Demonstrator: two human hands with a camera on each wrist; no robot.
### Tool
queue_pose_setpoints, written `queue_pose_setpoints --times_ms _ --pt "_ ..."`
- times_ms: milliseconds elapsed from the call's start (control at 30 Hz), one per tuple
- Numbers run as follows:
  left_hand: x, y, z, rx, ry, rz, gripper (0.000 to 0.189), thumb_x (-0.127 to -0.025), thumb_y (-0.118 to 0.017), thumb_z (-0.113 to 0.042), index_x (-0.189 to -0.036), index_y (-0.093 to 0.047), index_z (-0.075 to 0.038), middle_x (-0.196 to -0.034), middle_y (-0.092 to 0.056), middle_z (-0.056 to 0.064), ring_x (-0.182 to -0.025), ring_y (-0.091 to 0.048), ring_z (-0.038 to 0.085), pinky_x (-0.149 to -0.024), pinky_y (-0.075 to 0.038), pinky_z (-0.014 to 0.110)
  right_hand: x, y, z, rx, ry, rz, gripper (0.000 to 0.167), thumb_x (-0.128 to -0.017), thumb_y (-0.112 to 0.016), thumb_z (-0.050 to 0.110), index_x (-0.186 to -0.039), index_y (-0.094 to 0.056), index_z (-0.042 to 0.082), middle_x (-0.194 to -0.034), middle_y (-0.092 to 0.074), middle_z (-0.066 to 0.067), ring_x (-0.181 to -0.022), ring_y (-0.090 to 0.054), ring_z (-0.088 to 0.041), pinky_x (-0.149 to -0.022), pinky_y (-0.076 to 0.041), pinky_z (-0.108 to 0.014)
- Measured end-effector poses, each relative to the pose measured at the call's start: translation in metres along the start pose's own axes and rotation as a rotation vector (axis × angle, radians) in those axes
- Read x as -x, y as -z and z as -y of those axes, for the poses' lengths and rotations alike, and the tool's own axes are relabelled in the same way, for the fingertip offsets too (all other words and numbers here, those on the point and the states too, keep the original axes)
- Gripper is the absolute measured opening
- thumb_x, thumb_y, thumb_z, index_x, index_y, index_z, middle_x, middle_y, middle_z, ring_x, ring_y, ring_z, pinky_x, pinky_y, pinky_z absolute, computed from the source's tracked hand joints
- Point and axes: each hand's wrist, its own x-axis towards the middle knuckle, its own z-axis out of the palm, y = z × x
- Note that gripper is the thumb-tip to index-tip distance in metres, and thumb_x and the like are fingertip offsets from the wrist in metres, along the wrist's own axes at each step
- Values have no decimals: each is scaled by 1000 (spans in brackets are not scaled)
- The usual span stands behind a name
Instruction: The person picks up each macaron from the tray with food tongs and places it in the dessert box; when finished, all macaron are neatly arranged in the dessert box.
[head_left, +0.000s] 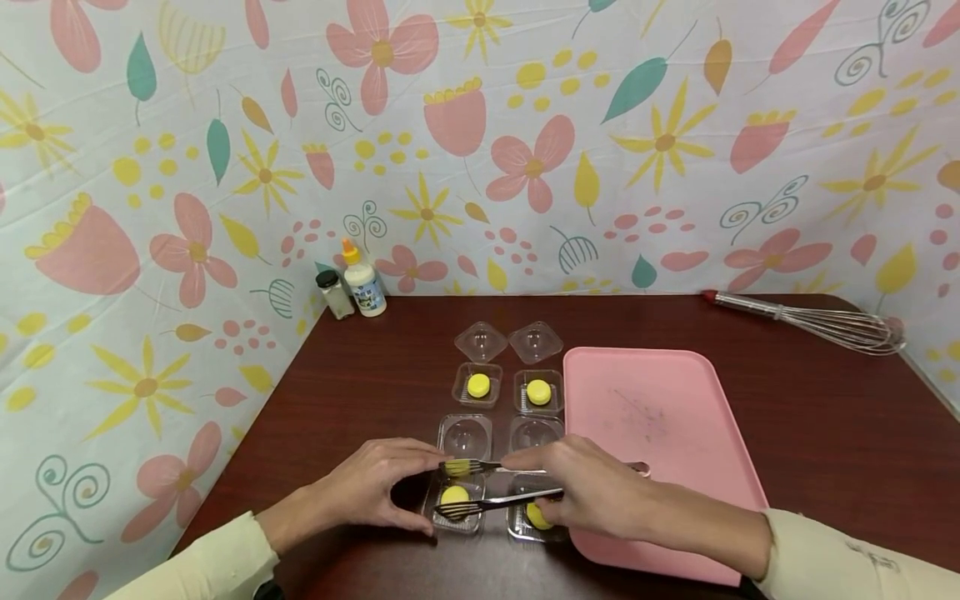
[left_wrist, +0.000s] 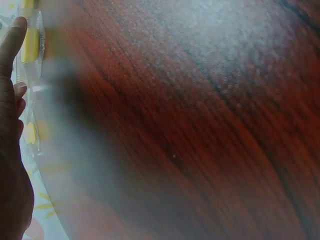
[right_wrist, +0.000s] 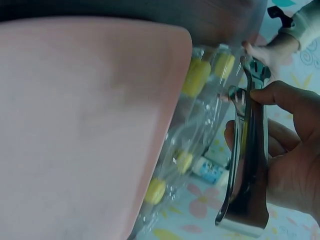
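Note:
My right hand grips metal tongs with slotted ends, thumb on one arm and fingers on the other. The tongs' arms stand apart, and the nearer slotted end overlaps a yellow macaron in the near-left clear plastic box. My left hand is at that box's left side, thumb and fingers spread apart, fingertips right at its edge. In the right wrist view the bend of the tongs points away from the boxes. Partly behind the right hand lies another macaron in the near-right box.
Two more open boxes with macarons stand farther back, lids raised. A pink tray lies under the right forearm. A glue bottle and a dark-capped jar stand at back left; a whisk lies at back right.

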Motion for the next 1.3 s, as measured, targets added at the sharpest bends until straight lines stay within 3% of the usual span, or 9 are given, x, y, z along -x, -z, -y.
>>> queue_pose_setpoints --times_ms 167,300,433,533,600,867,967,1100,1300 --pt "0 1 0 -22 -28 -13 81 -83 -85 -63 -141 -68 -10 -137 -69 -3 -127 -64 12 -102 -55 33 19 21 -5 9 -33 -39 64 -77 -77 -7 -140 -68 2 -140 -69 -8 -82 -60 -2 -76 -57 -28" --pt "0 2 0 -34 -51 -32 81 -83 -85 -63 -142 -67 -9 -138 -69 -3 -127 -64 13 -102 -56 34 40 41 -14 67 -75 -136 69 -76 -82 -4 -142 -69 11 -138 -70 2 -99 -62 -6 -83 -56 -32" --pt "0 4 0 -29 -56 -27 84 -82 -86 -63 -143 -67 -9 -140 -68 -1 -129 -63 13 -103 -55 34 68 61 -32 84 -123 -263 71 -75 -87 -6 -141 -70 16 -125 -73 7 -87 -59 -6 -69 -51 -26" --pt "-1 8 1 -30 -66 -38 87 -79 -88 -63 -143 -66 -7 -141 -68 0 -129 -63 15 -103 -55 36 92 74 -51 130 -239 -351 69 -75 -90 -2 -140 -71 11 -92 -72 7 -71 -52 -3 -57 -45 -22" --pt "-2 13 2 -34 -73 -52 89 -78 -90 -61 -143 -66 -5 -141 -68 2 -129 -64 17 -103 -55 37 107 84 -65 184 -343 -411 65 -75 -93 4 -137 -72 6 -82 -70 2 -67 -49 -3 -55 -41 -21" --pt "-19 37 13 -70 -87 -122 88 -72 -98 -46 -142 -66 -3 -140 -69 5 -127 -66 23 -102 -56 42 164 110 -123 284 -671 -512 71 -85 -90 27 -141 -62 -6 -73 -69 -4 -69 -51 -22 -59 -38 -30" --pt "-26 43 16 -86 -110 -151 86 -73 -98 -44 -142 -66 -3 -140 -69 5 -126 -66 24 -102 -56 42 179 110 -137 276 -749 -524 74 -87 -87 29 -143 -58 -9 -80 -71 -20 -75 -59 -36 -61 -44 -40" --pt "-34 49 20 -95 -116 -162 82 -77 -95 -45 -141 -67 -2 -140 -69 6 -127 -66 25 -103 -56 42 193 106 -151 272 -793 -554 73 -89 -85 30 -142 -57 -11 -112 -64 -45 -95 -61 -59 -67 -47 -58" --pt "-42 55 27 -122 -68 -141 78 -84 -90 -48 -144 -66 -5 -142 -68 5 -130 -64 24 -105 -54 43 206 100 -164 270 -840 -561 73 -91 -82 31 -142 -55 -14 -120 -57 -50 -102 -56 -67 -74 -45 -70"
